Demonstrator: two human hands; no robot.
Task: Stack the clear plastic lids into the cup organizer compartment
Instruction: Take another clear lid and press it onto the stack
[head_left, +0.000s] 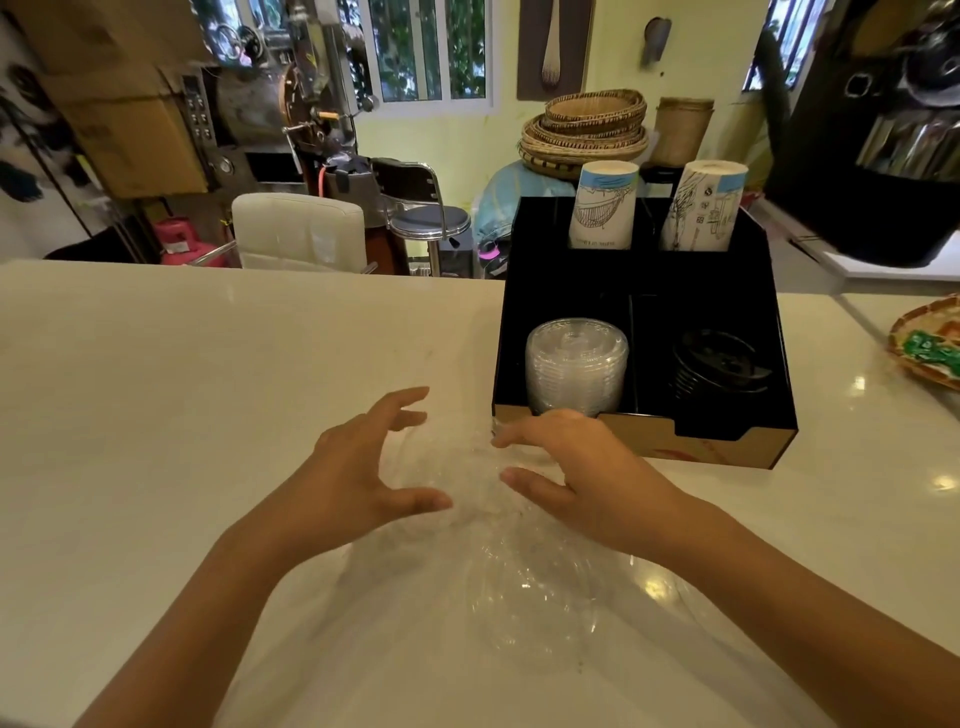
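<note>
A stack of clear plastic lids (576, 366) stands in the front left compartment of the black cup organizer (727, 447) on the white counter. In front of me lies a crumpled clear plastic bag (498, 571), blurred; I cannot tell whether lids are inside it. My left hand (358, 467) hovers over the bag's left side with fingers spread. On the bag's right side, close to the organizer's front left corner, my right hand (582, 467) also has its fingers apart. Neither hand clearly grips anything.
Black lids (719, 364) fill the front right compartment. Two stacks of printed paper cups (602, 205) (704, 208) stand in the back compartments. A woven tray (930, 343) sits at the counter's right edge. A black machine (872, 130) looms at the back right.
</note>
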